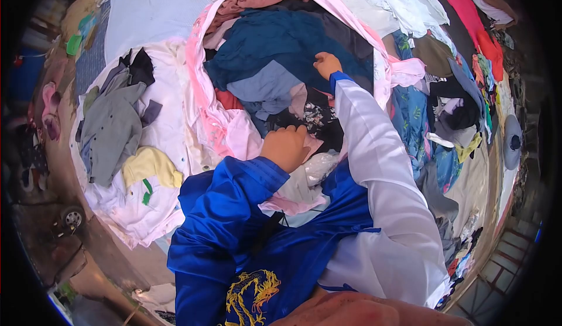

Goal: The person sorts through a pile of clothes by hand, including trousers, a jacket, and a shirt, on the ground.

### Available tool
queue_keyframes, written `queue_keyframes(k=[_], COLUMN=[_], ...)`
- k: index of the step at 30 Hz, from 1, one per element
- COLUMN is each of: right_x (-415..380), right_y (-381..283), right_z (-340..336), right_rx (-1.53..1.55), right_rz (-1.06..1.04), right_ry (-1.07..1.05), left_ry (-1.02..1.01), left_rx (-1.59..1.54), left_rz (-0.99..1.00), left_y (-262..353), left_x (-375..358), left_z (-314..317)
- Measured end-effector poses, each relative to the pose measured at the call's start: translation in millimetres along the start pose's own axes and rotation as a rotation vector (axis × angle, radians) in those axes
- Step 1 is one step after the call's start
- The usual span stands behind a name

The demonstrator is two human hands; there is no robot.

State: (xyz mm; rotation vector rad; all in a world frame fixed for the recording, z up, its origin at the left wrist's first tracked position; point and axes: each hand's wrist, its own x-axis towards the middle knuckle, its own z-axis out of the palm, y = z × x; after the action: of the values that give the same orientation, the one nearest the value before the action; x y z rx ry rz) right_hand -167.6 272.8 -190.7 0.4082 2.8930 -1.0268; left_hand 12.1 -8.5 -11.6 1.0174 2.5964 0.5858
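In front of me lies a heap of clothes inside a ring of pink cloth (197,62). My left hand (287,148), in a blue sleeve, is closed at the near side of the heap, with a small pale pink cloth (314,143) showing beside its fingers. Just beyond it are a black floral garment (318,114) and a grey-blue cloth (263,86). Further away, my right hand (326,65), in a white sleeve, has curled fingers against a large dark teal cloth (275,39). The fingertips of both hands are partly hidden.
On a pale sheet to the left are a grey-green shirt (111,127) and a yellow garment (152,168). White clothes (404,4) lie at the far right. Blue patterned fabric (404,115) and a black garment (453,100) are piled at the right. A grey hat (513,141) sits beyond.
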Motion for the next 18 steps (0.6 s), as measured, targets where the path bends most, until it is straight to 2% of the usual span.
queue_keyframes(k=[4,8,11,12,15,16,18], right_x=[0.9,26.2,33.0,46.2,60.1,60.6,37.2], right_y=[-34.6,-48.4,-71.8,-62.8,-57.2,-53.4,-69.7], right_z=[-17.5,-5.2,3.5,14.3,25.0,24.9,5.4], right_rx=[-0.070,-0.135,-0.120,-0.139,-0.192,-0.147,0.086], right_rz=[-0.055,-0.125,0.016,0.013,-0.018,-0.079,-0.167], right_ry=[0.080,0.057,-0.021,-0.085,-0.053,0.018,-0.088], left_ry=[0.015,-0.027,-0.031,-0.029,-0.006,-0.013,-0.025], left_rx=[-0.026,-0.014,0.006,0.011,-0.004,-0.002,0.003], left_rz=[0.046,0.050,0.038,0.032,0.040,0.031,0.023], left_y=[6.5,6.5,-0.9,-3.3,-3.8,-2.6,0.0], left_x=[-2.1,-5.2,-2.2,-0.6,4.5,5.3,7.5], left_z=[2.8,8.0,11.5,12.1,6.2,4.1,0.1])
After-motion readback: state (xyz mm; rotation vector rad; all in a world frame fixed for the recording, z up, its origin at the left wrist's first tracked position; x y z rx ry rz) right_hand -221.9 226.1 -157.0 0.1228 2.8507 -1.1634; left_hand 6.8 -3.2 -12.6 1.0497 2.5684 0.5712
